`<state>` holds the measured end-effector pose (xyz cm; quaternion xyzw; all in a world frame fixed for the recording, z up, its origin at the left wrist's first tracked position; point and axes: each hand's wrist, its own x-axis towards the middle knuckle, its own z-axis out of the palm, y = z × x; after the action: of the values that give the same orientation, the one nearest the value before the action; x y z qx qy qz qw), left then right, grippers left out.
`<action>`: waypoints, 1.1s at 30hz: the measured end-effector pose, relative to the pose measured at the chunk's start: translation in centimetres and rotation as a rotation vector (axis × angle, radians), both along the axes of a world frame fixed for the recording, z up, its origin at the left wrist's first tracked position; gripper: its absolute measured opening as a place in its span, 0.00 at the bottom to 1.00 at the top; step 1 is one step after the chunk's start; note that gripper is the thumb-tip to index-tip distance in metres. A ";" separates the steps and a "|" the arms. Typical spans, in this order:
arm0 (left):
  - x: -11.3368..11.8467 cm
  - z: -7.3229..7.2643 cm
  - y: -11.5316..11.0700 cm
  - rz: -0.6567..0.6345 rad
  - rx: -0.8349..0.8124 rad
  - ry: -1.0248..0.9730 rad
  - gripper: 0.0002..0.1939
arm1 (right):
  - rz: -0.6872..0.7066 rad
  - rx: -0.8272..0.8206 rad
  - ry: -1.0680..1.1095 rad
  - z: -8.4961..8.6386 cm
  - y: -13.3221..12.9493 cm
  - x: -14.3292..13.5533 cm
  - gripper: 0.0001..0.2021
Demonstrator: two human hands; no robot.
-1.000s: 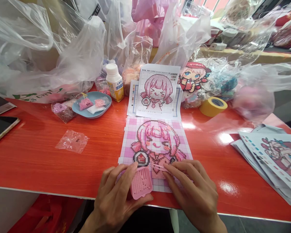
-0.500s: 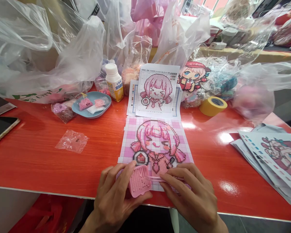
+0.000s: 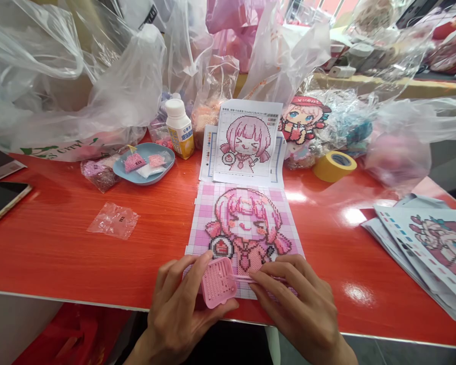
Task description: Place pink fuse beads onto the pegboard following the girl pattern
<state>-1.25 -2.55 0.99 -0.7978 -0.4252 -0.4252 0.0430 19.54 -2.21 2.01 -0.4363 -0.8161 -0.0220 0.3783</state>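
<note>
My left hand (image 3: 178,306) holds a small pink ridged bead tray (image 3: 219,284) between thumb and fingers, tilted, with a few small beads in its grooves. My right hand (image 3: 304,299) pinches thin pale-pink tweezers (image 3: 241,278), whose tips reach the tray's right edge; whether a bead is between them is too small to tell. Beneath and beyond both hands lies a pegboard (image 3: 197,223) bearing a fuse-bead picture of a pink-haired character. Behind it a printed pattern sheet (image 3: 247,147) leans up, showing the same figure.
A blue dish (image 3: 163,172) with bead packets stands at the back left beside a white-capped bottle (image 3: 179,129). On the left lie a clear packet (image 3: 114,221) and a phone (image 3: 3,203). Yellow tape (image 3: 332,166) and printed sheets (image 3: 433,253) are on the right; plastic bags (image 3: 129,76) line the back.
The tray and the tweezers have shifted very slightly in my hands. Both hands keep nearly the same place and grip.
</note>
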 end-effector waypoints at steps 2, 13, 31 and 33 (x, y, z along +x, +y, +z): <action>0.0 0.0 0.0 -0.002 0.000 0.002 0.30 | 0.001 -0.005 0.003 0.0 0.0 0.0 0.07; 0.0 -0.3 0.0 0.004 -0.023 -0.022 0.31 | -0.100 0.077 0.080 0.1 0.1 0.1 0.08; -0.2 -0.2 0.1 -0.047 -0.005 -0.011 0.33 | -0.179 0.034 0.022 -0.7 0.3 -0.1 0.07; -0.2 -0.3 0.0 -0.046 -0.011 -0.011 0.33 | -0.179 0.033 0.019 -0.7 0.3 -0.1 0.07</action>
<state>-1.44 -2.50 0.72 -0.8052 -0.4093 -0.4283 0.0263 19.41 -1.87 1.26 -0.5012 -0.7699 -0.0650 0.3897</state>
